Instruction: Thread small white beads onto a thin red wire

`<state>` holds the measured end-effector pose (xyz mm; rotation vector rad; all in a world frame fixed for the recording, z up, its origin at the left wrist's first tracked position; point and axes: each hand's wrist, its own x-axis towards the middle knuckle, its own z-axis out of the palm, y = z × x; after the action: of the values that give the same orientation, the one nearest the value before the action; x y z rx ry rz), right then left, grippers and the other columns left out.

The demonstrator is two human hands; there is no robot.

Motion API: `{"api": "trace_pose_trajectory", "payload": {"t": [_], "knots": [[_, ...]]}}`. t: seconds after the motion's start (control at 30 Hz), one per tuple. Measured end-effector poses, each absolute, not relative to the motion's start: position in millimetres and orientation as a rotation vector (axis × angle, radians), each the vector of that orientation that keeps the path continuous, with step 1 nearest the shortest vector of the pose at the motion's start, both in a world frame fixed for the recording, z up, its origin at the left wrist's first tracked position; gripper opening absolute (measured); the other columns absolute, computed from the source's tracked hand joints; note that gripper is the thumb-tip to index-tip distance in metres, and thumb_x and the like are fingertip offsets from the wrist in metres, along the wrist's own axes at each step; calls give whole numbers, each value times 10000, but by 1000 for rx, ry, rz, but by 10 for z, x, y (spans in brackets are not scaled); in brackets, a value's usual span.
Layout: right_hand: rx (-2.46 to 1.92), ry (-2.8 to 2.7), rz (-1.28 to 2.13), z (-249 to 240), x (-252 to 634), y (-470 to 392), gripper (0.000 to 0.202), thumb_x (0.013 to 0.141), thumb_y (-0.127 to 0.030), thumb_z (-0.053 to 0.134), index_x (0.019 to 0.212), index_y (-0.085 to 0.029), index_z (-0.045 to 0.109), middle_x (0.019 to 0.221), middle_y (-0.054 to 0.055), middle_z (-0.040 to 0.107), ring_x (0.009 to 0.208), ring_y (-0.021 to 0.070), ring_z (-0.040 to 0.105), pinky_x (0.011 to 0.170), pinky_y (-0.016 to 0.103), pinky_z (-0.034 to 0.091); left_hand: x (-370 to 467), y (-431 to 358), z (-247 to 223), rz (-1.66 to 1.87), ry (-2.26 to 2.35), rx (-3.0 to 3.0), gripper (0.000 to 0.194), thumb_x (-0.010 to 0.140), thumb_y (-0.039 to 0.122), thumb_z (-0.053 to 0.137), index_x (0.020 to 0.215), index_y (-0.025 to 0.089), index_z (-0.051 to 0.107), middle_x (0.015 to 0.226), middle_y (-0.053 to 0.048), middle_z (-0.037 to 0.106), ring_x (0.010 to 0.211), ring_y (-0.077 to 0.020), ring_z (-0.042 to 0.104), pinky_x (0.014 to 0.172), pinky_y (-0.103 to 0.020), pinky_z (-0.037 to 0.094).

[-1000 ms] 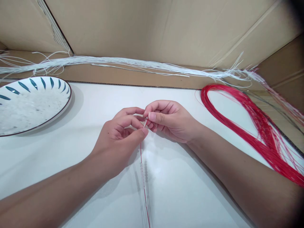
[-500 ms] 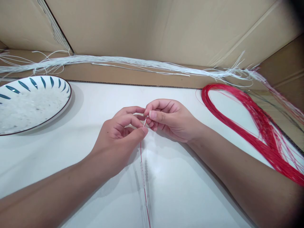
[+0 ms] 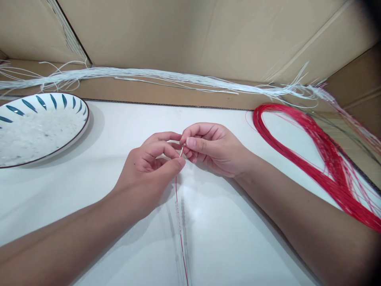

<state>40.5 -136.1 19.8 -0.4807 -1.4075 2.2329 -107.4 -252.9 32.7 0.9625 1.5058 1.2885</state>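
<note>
Thin red cord (image 3: pixel 181 239) carrying translucent beads (image 3: pixel 177 214) is running down lower centre, left hand (image 3: pixel 150 163) pinching it, right hand (image 3: pixel 214 149) showing indeterminate grip, apparently threading, next needing steady tip alignment.

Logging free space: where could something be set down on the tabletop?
Bare tabletop shows between plate and left hand, and between right hand and red thread bundle. Crowded: where the hands meet, and along the red strand.

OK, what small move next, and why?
Perhaps ease the right hand gently along the short white piece: the left hand pinches it, the right hand meets its upper end, and beads sit lower on the red cord.
</note>
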Motion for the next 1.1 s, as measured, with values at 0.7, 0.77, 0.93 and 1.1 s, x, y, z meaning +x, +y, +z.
{"api": "trace_pose_trajectory", "payload": {"t": [0.7,0.77,0.93,1.1], "knots": [[-435,-1390,2235,176,389,-1353,225,811,-287,882,831,-131,721,722,-11,694,626,65,600,597,185,513,-1068,-2525,328,1312,1468,936,188,782,247,769,605,215,715,1307,8,635,996,-204,662,583,-238,511],[-423,-1382,2241,175,392,-1356,212,818,-273,876,831,-129,722,726,-9,697,628,64,602,598,183,512,-1073,-2525,321,1314,1455,933,194,790,242,766,604,217,714,1295,17,639,984,-192,661,596,-238,509],[-407,-1364,2254,180,398,-1360,189,833,-253,864,831,-125,724,727,-6,700,637,63,609,609,181,510,-1084,-2524,302,1313,1456,958,190,811,244,769,627,225,722,1302,21,645,1078,-218,653,613,-240,492],[-403,-1365,2251,179,404,-1352,196,824,-260,872,836,-130,726,735,-6,701,648,65,606,626,184,511,-1076,-2521,307,1319,1455,942,191,804,241,769,621,227,718,1288,21,651,1122,-235,644,641,-251,499]]}}
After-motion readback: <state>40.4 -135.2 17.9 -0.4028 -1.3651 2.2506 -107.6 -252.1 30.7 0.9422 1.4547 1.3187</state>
